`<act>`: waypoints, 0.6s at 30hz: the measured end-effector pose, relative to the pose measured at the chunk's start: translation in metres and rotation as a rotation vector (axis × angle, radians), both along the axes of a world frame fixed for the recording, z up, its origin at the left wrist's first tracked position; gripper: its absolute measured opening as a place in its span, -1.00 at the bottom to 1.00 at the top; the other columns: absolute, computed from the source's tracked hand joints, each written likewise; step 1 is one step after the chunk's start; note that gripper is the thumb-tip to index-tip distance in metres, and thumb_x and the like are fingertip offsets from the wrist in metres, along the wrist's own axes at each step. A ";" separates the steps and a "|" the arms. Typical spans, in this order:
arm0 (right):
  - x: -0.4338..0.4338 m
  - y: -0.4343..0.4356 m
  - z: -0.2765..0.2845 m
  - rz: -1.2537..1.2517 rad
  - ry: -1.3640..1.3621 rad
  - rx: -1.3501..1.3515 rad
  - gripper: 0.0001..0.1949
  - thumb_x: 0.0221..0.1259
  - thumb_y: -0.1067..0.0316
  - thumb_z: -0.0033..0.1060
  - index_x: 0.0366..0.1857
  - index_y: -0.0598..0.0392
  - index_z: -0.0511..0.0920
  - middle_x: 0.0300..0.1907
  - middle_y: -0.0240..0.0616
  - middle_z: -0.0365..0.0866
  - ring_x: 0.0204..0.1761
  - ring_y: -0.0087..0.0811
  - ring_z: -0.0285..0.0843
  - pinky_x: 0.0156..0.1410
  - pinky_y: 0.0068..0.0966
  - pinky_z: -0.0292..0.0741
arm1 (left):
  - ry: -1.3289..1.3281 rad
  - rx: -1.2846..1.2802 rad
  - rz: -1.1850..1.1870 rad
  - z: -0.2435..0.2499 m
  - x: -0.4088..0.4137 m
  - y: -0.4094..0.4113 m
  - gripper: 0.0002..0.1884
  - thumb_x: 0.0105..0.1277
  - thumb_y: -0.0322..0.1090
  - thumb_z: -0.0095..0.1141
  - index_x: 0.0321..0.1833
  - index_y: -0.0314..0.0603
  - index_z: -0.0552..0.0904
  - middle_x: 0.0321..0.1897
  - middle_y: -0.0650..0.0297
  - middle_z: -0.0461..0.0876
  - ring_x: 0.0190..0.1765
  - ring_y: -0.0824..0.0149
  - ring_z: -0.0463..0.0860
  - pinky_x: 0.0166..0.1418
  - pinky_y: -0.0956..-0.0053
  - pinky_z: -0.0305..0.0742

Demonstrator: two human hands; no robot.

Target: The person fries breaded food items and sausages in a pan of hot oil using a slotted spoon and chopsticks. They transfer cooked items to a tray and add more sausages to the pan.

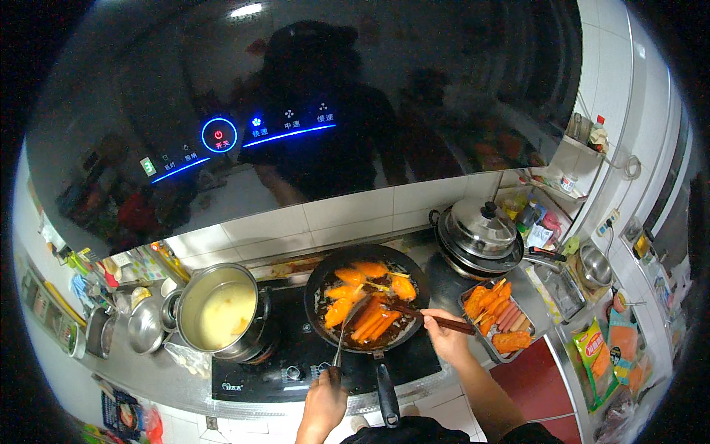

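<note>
A black frying pan (317, 277) of bubbling oil stands on the black glass gas cooktop (249, 373). Several orange coated pieces (338, 311) fry at its back and left, some on sticks. Long orange sausage-like strips (377, 327) lie at the front. My left hand (324, 408) grips a metal spatula (339, 352) by its dark handle, its blade in the pan beside the strips. In my right hand (446, 341) is a pair of brown wooden chopsticks (455, 324), their tips over the strips. Whether they pinch one is unclear.
Left of the pan stands a pot (191, 316) with yellowish liquid. A metal tray (491, 348) of skewers and sausages lies right, below stacked lidded pans (480, 233). The pan handle (387, 394) points towards me. Overhead hangs a range hood (444, 139).
</note>
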State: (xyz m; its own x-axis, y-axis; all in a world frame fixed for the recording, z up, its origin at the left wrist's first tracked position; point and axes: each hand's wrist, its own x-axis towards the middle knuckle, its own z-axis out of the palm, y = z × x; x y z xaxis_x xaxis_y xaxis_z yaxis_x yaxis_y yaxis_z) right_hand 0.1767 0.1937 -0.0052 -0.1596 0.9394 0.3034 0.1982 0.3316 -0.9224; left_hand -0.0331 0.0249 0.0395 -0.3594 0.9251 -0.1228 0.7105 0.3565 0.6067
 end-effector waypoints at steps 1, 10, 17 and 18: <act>-0.002 -0.001 -0.002 0.030 0.018 0.027 -0.83 0.24 0.35 0.12 -0.20 0.18 0.60 -0.40 -0.28 0.64 -0.34 -0.53 0.56 -0.23 -0.59 0.48 | -0.011 -0.002 -0.005 0.000 0.000 0.000 -0.62 0.20 -0.29 0.02 0.04 -0.36 0.45 -0.12 -0.19 0.52 -0.06 -0.21 0.51 0.02 0.07 0.45; -0.007 -0.007 -0.009 0.253 0.164 -0.236 -0.80 0.29 0.38 0.07 -0.10 0.23 0.57 -0.24 -0.21 0.63 -0.27 -0.47 0.63 -0.17 -0.56 0.60 | -0.055 0.006 -0.012 -0.003 -0.004 -0.002 -0.62 0.19 -0.31 0.01 0.06 -0.32 0.45 -0.16 -0.17 0.56 -0.07 -0.21 0.53 0.04 0.07 0.44; 0.014 0.002 0.009 0.150 0.130 -0.172 -0.82 0.29 0.38 0.07 -0.15 0.25 0.54 -0.30 -0.24 0.62 -0.32 -0.49 0.61 -0.18 -0.57 0.58 | -0.322 -0.044 0.126 -0.026 -0.013 0.002 -0.58 0.21 -0.25 -0.02 0.07 -0.39 0.44 -0.15 -0.18 0.58 -0.02 -0.20 0.54 0.08 0.16 0.43; 0.015 0.003 0.010 0.120 0.182 -0.180 -0.84 0.28 0.41 0.08 -0.18 0.27 0.57 -0.30 -0.22 0.62 -0.28 -0.48 0.62 -0.14 -0.59 0.60 | -0.379 -0.045 0.152 -0.039 -0.015 0.003 -0.57 0.21 -0.24 -0.03 0.07 -0.41 0.44 -0.14 -0.17 0.58 -0.02 -0.19 0.54 0.08 0.18 0.43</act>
State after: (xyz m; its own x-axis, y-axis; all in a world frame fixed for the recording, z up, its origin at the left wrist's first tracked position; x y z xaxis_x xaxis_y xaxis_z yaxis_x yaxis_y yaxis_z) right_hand 0.1917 0.1966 0.0051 -0.2313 0.9584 0.1674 -0.0069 0.1705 -0.9853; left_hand -0.0482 0.0276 0.0003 -0.4130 0.8554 -0.3125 0.3763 0.4728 0.7968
